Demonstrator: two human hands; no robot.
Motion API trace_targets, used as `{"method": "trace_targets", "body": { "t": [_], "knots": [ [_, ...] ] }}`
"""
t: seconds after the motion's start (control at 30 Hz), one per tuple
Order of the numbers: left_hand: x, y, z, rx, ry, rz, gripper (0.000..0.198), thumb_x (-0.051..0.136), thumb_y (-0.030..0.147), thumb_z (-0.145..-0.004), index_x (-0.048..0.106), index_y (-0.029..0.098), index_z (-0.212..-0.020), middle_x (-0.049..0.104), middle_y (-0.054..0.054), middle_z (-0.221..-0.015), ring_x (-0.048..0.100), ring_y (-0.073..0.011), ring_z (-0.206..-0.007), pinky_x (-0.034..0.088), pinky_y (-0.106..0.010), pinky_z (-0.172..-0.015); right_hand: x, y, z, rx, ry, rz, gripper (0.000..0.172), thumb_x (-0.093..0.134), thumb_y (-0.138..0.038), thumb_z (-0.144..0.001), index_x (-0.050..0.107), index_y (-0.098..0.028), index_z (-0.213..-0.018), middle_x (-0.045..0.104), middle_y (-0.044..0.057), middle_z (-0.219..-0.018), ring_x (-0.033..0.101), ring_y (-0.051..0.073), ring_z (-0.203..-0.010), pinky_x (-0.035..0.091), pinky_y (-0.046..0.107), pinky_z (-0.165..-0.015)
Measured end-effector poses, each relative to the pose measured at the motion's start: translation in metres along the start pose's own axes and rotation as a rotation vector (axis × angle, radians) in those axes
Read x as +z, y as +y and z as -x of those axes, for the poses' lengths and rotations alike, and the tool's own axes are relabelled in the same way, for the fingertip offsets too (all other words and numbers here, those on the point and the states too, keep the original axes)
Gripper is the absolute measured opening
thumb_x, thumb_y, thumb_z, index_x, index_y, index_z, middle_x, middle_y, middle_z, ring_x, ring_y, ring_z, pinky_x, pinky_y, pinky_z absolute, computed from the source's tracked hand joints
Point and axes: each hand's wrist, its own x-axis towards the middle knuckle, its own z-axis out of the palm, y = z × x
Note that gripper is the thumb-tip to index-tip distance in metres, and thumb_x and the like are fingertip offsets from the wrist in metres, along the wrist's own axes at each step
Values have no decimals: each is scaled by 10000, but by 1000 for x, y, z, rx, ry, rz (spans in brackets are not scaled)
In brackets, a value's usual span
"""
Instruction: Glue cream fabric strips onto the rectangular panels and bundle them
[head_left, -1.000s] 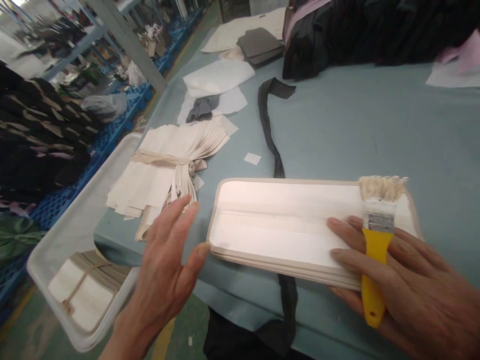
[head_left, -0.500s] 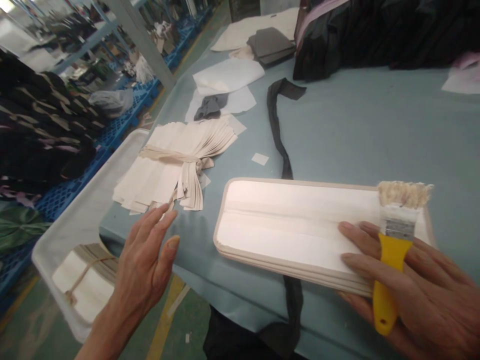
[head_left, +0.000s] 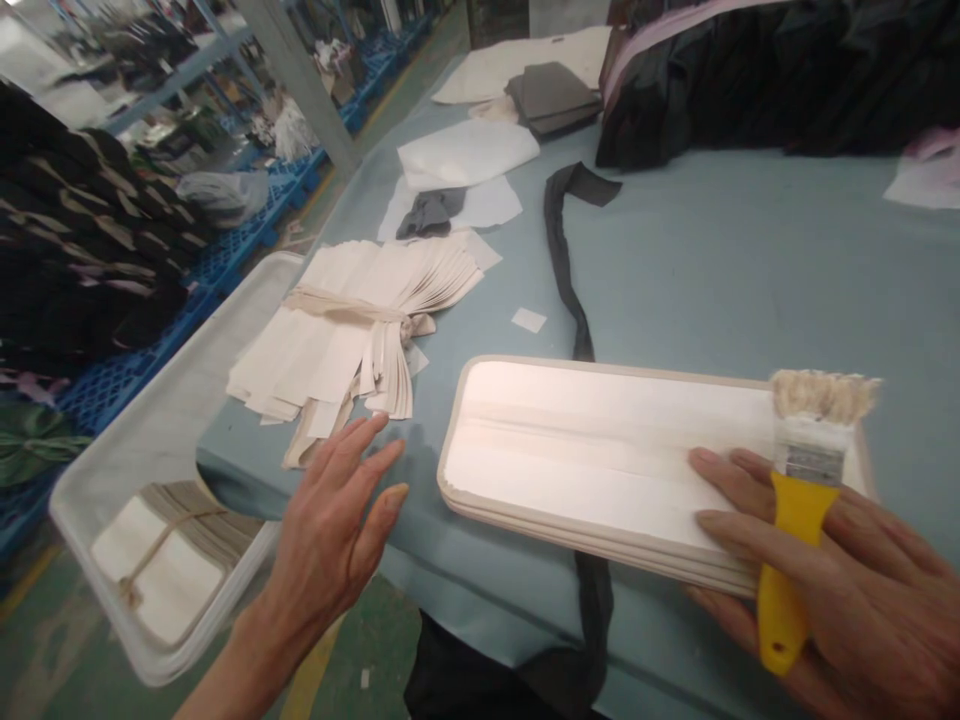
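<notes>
Bundles of cream fabric pieces [head_left: 360, 325] lie tied at ten o'clock of your left hand [head_left: 330, 540], whose fingers are spread flat and hold nothing above the tabletop [head_left: 720, 270] edge. At three o'clock, your right hand [head_left: 832, 580] presses a white panel stack [head_left: 600, 450], its fingers pinching a yellow-handled brush [head_left: 799, 500].
</notes>
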Motion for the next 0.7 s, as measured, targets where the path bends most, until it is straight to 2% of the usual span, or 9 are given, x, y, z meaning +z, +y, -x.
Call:
{"method": "trace_targets", "body": {
  "t": [0.13, 0.23, 0.3, 0.37, 0.43, 0.53, 0.6, 0.7],
  "knots": [
    [1, 10, -2, -173, 67, 146, 360, 476, 311, -1088, 583, 203, -1414, 680, -105, -1416, 626, -231, -1350, 480, -376, -1182, 0, -1, -4, -15, -5, 9, 196, 641, -315, -1039, 657, -171, -1170, 655, 222, -1462, 653, 377, -1306, 510, 537, -1051],
    [8, 29, -19, -237, 60, 263, 446, 419, 383, -1101, 515, 268, -1520, 659, -56, -1484, 620, -222, -1378, 497, -386, -1181, -4, -7, -8, 19, -24, 24, 178, 584, -305, -1055, 622, -171, -1166, 678, 221, -1423, 651, 355, -1286, 489, 522, -1077],
    [13, 41, -31, -156, 91, 285, 514, 424, 394, -1087, 437, 349, -1599, 540, 0, -1622, 534, -234, -1477, 414, -419, -1263, -6, -10, -11, 64, -33, 30, 178, 564, -331, -1059, 592, -189, -1163, 687, 203, -1420, 650, 335, -1276, 483, 508, -1085],
    [19, 50, -40, 1, 133, 288, 599, 453, 370, -1059, 352, 421, -1647, 398, 85, -1717, 411, -238, -1571, 284, -416, -1339, -6, -10, -13, 72, -33, 24, 218, 571, -376, -1056, 563, -213, -1201, 692, 167, -1432, 652, 316, -1265, 487, 485, -1078],
    [24, 56, -47, 167, 123, 277, 677, 482, 339, -1033, 287, 411, -1678, 319, 122, -1751, 331, -228, -1614, 197, -366, -1365, -4, -9, -13, 92, -28, 13, 263, 585, -422, -1047, 542, -240, -1231, 678, 137, -1464, 657, 295, -1240, 464, 476, -1111],
    [30, 60, -51, 334, 84, 203, 712, 499, 336, -1019, 276, 325, -1695, 311, 81, -1760, 319, -218, -1622, 154, -300, -1363, -2, -6, -10, 101, -24, 8, 318, 619, -455, -1027, 541, -241, -1248, 660, 143, -1487, 639, 299, -1250, 435, 486, -1137],
    [32, 58, -49, 341, 86, 168, 707, 503, 343, -1011, 297, 347, -1687, 340, 80, -1747, 364, -240, -1603, 173, -329, -1368, -1, -4, -6, 98, -18, -2, 356, 649, -471, -1012, 550, -226, -1251, 655, 160, -1489, 627, 308, -1263, 434, 492, -1141],
    [33, 51, -46, 260, 49, 180, 710, 474, 333, -1010, 261, 469, -1673, 323, 135, -1742, 393, -295, -1589, 239, -475, -1372, -2, 3, 2, 109, 24, -21, 447, 686, -539, -985, 563, -202, -1251, 649, 184, -1484, 639, 318, -1235, 451, 494, -1135]
  ]
}}
